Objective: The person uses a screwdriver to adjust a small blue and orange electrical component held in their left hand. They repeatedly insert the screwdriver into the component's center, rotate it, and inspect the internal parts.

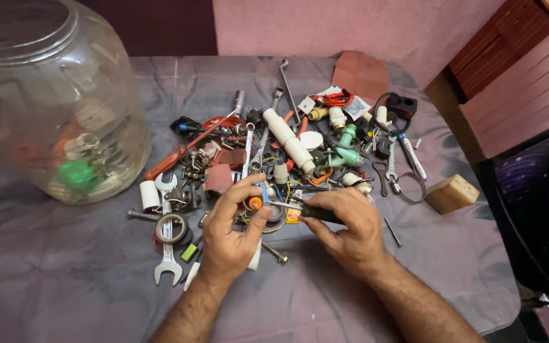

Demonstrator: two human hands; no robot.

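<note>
Gripping a small orange-capped part (255, 202), the left hand (233, 232) is curled nearly closed around it. A black-handled tool (316, 213) is clasped in the right hand (347, 228), its metal tip meeting the part between both hands. A slip of that tip could jab the left fingers. Beyond the knuckles, a white pipe (288, 141) and spanners crowd in; a glass jar (52, 101) stands far left.

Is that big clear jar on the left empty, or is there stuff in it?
Not empty. The clear jar holds a low layer of small bits at the bottom, one of them green; the rest of it looks bare.
</note>
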